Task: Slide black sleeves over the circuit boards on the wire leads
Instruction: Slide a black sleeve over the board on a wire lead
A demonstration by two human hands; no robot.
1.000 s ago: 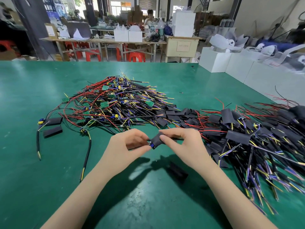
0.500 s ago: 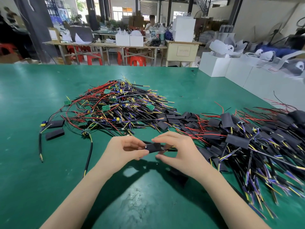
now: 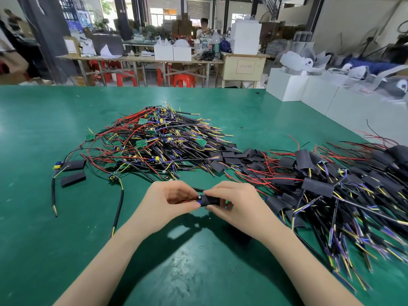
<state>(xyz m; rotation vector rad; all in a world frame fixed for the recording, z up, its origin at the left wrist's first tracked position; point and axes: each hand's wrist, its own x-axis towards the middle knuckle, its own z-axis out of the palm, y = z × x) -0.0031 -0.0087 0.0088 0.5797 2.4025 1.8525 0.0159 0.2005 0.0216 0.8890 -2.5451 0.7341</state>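
Observation:
Both hands meet above the green table (image 3: 44,228), near its front. My right hand (image 3: 236,204) pinches a black sleeve (image 3: 210,199) that covers most of a circuit board; a blue part pokes out of its left end. My left hand (image 3: 167,202) grips that board's wire lead just left of the sleeve. A heap of bare green boards on red, black and yellow leads (image 3: 154,142) lies behind the hands. To the right spreads a pile of sleeved leads (image 3: 331,186).
Two loose black sleeves (image 3: 72,178) and a few separate leads lie at the left. More empty sleeves (image 3: 238,155) sit between the two piles. White boxes (image 3: 313,93) line the table's right edge. A person sits at benches far behind.
The sleeve has turned from tilted to level and now sits further over the board. Both hands shifted slightly right and closer together.

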